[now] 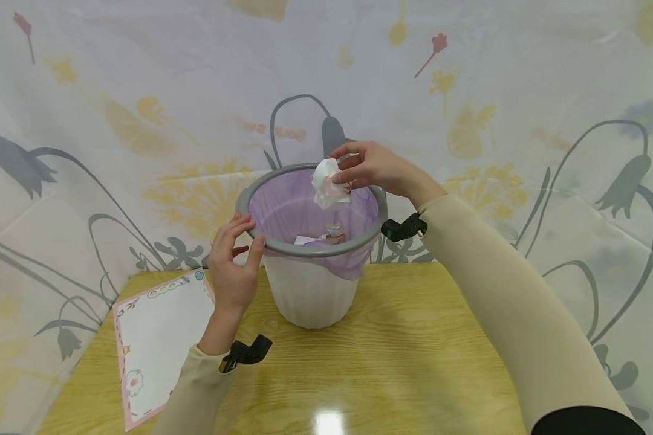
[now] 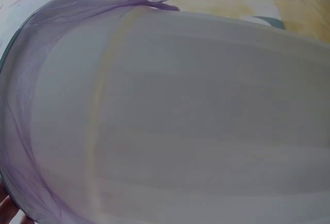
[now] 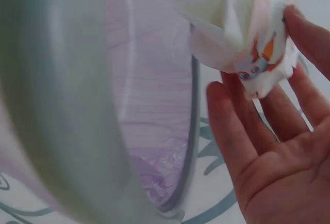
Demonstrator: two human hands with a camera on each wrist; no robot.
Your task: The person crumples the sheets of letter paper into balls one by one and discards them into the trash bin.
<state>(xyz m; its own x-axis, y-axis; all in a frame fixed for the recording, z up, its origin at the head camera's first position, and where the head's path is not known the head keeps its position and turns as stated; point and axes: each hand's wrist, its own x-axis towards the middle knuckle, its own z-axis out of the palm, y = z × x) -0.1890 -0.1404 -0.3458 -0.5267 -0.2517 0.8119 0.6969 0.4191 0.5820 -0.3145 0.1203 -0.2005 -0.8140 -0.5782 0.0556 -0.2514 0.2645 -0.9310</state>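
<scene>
Above the mouth of a white bin [image 1: 311,290] with a grey rim and a purple liner bag [image 1: 283,202], my right hand [image 1: 372,169] pinches a crumpled piece of paper [image 1: 326,181]. The right wrist view shows the paper [image 3: 242,33] as white and pink with an orange print, between thumb and fingers. My left hand [image 1: 234,260] rests its fingertips and thumb against the left side of the rim. Only a few of its fingertips [image 2: 7,209] show in the left wrist view, where the bin wall [image 2: 206,110] fills most of the picture.
Inside the bin lie some paper scraps [image 1: 333,234]. A white sheet with a pink decorated border [image 1: 163,338] lies on the wooden table [image 1: 392,356], left of the bin and partly behind my left arm. A flower-patterned cloth [image 1: 196,109] hangs behind.
</scene>
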